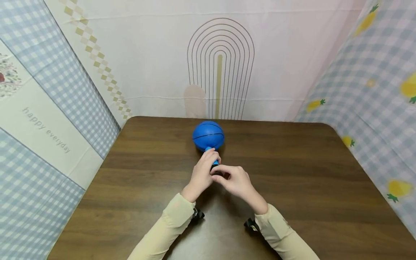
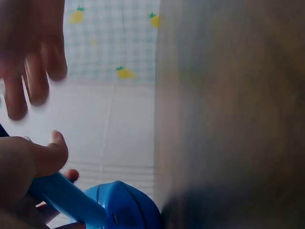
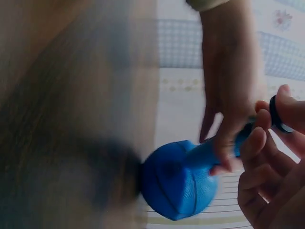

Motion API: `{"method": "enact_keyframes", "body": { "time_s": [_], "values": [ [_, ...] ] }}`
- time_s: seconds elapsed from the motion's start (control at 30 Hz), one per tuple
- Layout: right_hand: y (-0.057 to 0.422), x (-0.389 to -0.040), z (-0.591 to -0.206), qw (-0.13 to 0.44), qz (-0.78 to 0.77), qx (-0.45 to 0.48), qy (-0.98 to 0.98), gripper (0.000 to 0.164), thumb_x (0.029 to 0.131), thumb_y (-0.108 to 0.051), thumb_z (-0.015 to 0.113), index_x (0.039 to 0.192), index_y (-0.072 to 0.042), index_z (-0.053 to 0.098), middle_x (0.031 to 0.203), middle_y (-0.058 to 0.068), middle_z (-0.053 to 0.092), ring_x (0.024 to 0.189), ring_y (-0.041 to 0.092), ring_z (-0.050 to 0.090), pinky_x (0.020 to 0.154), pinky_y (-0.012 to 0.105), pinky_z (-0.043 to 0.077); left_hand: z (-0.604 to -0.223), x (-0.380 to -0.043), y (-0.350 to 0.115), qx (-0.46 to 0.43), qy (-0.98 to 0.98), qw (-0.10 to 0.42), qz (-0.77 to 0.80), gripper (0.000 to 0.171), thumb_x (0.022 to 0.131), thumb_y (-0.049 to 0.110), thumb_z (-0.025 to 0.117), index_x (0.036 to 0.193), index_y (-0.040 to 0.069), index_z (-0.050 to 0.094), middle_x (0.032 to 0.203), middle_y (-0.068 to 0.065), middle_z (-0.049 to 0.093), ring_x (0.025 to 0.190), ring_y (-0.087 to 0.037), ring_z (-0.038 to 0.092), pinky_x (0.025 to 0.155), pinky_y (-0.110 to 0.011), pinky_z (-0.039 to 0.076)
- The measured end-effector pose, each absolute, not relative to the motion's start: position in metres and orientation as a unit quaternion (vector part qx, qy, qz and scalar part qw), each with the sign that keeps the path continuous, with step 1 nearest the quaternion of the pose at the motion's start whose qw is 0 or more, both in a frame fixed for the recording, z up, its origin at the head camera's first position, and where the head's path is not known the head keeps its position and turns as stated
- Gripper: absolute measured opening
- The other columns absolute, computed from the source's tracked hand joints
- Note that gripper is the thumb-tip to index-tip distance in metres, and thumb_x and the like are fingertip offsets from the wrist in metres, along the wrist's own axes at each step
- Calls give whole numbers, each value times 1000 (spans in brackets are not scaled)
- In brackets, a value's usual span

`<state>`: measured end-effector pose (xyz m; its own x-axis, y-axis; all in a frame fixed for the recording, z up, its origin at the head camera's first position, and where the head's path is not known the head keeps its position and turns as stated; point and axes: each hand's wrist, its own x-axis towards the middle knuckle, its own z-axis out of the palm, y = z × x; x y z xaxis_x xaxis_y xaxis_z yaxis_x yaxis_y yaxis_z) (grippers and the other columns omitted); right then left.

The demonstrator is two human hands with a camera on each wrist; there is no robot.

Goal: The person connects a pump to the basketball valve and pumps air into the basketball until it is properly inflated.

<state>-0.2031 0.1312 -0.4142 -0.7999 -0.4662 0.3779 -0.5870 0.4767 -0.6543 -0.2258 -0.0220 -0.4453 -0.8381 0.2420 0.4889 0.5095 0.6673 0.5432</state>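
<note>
A blue basketball (image 1: 208, 134) with black lines rests on the table. A slim blue ball pump (image 3: 202, 155) reaches its surface; in the right wrist view its tip meets the ball. My left hand (image 1: 203, 173) grips the pump's tube, fingers wrapped round it. Close beside it, my right hand (image 1: 235, 179) has thumb and fingers bent at the pump's near end. The right wrist view shows these fingers pinching a dark, round-edged handle (image 3: 275, 113). How far the handle stands out from the tube is partly hidden by the fingers.
The brown wooden table (image 1: 292, 162) spreads around both hands. A white patterned cloth (image 1: 156, 61) hangs behind its far edge. Checked cloths hang at both sides, the right one (image 1: 367, 119) printed with pineapples. A dark strap device (image 1: 251, 224) sits at the right wrist.
</note>
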Motion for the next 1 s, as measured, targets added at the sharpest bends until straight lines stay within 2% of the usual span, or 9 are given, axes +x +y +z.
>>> {"method": "enact_keyframes", "body": {
  "time_s": [0.13,0.27,0.37,0.6,0.77,0.87,1.0],
  "values": [
    [131,-204,-417,83,415,324,-846,10,85,-18,72,95,-14,72,67,-4,63,58,0,49,55,18,44,-445,-222,-20,-214,-896,173,-348,19,83,-3,62,92,14,56,124,-5,61,135,-26,47,90,-41,56],
    [133,-192,-410,109,388,327,-855,12,89,-17,68,100,-12,70,66,-5,59,57,-1,47,55,17,43,-443,-227,-21,-207,-904,176,-331,12,89,11,66,90,16,55,127,-3,60,135,-24,47,91,-41,55],
    [136,-174,-398,115,373,330,-860,13,90,-17,66,103,-14,69,66,-9,56,57,-4,45,54,15,41,-442,-233,-24,-206,-903,178,-332,15,90,23,68,89,16,55,125,-4,61,134,-24,48,91,-41,55],
    [139,-140,-377,118,377,389,-832,17,89,-15,68,105,-16,64,69,-12,54,59,-7,43,54,10,39,-438,-242,-31,-181,-898,186,-356,17,88,22,70,87,16,54,130,-8,59,134,-25,47,86,-45,57],
    [135,-153,-385,128,366,370,-844,13,85,-15,72,96,-20,67,62,-12,54,54,-7,41,52,10,37,-440,-234,-28,-187,-890,188,-370,17,88,20,70,86,14,54,129,-9,60,134,-27,49,86,-47,56],
    [133,-169,-393,134,360,341,-858,14,83,-17,74,95,-19,69,59,-10,54,52,-5,43,50,14,37,-441,-228,-24,-177,-890,199,-371,17,88,19,71,86,15,54,126,-6,63,132,-26,51,81,-49,57],
    [131,-192,-407,125,356,317,-870,14,83,-18,73,97,-17,70,59,-6,54,52,0,46,50,17,38,-444,-221,-19,-171,-895,191,-365,18,84,7,71,88,16,55,130,-5,61,132,-24,50,71,-47,57]
  ]
}}
